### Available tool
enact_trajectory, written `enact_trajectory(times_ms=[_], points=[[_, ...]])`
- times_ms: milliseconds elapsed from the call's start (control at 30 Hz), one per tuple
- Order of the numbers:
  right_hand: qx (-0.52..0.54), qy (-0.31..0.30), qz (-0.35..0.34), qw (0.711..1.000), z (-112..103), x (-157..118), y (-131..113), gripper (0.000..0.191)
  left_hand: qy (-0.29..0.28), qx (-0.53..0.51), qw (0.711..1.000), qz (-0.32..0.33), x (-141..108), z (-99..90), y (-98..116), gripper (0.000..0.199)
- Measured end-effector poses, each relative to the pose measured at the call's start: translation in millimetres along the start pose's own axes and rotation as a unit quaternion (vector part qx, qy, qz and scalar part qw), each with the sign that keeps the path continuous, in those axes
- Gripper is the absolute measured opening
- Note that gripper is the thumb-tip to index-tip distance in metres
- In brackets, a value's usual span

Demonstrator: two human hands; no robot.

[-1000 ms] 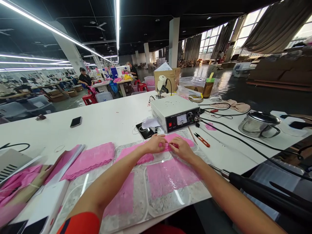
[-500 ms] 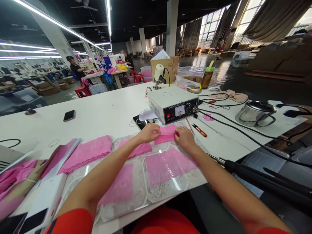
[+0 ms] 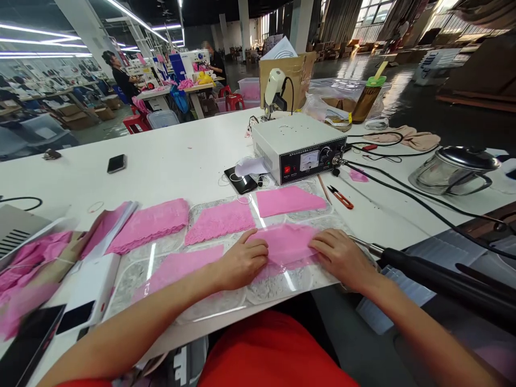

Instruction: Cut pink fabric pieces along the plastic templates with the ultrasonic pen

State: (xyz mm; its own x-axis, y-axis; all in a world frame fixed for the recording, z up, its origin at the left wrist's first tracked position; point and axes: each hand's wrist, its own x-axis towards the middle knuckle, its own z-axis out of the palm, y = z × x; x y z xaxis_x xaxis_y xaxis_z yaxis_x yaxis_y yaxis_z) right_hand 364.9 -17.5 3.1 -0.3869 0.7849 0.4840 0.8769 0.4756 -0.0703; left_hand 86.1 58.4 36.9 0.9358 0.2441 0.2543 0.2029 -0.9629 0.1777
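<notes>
A thin pink fabric piece (image 3: 288, 243) is stretched between my two hands over the clear mat (image 3: 278, 287) near the table's front edge. My left hand (image 3: 246, 259) pinches its left side, and my right hand (image 3: 341, 255) grips its right side. Under it lies more pink fabric, partly hidden. Just behind, another pink piece (image 3: 290, 201) rests flat below the control box. Scalloped pink pieces (image 3: 220, 220) lie to the left, beside a thicker pink stack (image 3: 151, 223). One more pink piece (image 3: 183, 266) is partly behind my left forearm.
A control box (image 3: 300, 145) with cables stands behind the mat. Orange snips (image 3: 341, 197), a glass pot (image 3: 455, 169) and a black-handled tool (image 3: 435, 282) are at the right. Phones (image 3: 116, 163) lie leftward. Two people work far back.
Both hands have come from the back piece toward me, with pink fabric now held over the front piece. The back piece lies released. The head view has shifted.
</notes>
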Motion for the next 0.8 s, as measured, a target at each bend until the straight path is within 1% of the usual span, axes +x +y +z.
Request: enact_trajectory(times_ms=[200,300,400,467,533,667,800], points=[[-0.003,0.003,-0.010,1.000,-1,-2,-2,0.020,-0.001,0.079,0.996,0.035,-3,4.2,9,0.030],[0.013,-0.011,0.001,1.000,-3,-5,-2,0.020,-0.006,0.077,0.996,0.037,-5,2.7,13,0.027],[0.049,-0.032,0.036,0.998,-6,-10,0,0.027,-0.010,0.023,1.000,0.013,-7,-2.6,14,0.020],[0.067,-0.037,0.049,0.996,-8,-13,1,0.034,-0.001,-0.025,1.000,-0.016,-7,-7.2,13,0.018],[0.074,-0.035,0.053,0.995,-11,-14,2,0.037,0.012,-0.073,0.996,-0.047,-6,-11.2,12,0.019],[0.074,-0.029,0.056,0.995,-16,-7,-5,0.030,0.030,-0.142,0.986,-0.079,-2,-15.3,9,0.021],[0.065,-0.027,0.049,0.996,-13,3,-14,0.021,0.057,-0.171,0.979,-0.099,0,-15.6,10,0.022]])
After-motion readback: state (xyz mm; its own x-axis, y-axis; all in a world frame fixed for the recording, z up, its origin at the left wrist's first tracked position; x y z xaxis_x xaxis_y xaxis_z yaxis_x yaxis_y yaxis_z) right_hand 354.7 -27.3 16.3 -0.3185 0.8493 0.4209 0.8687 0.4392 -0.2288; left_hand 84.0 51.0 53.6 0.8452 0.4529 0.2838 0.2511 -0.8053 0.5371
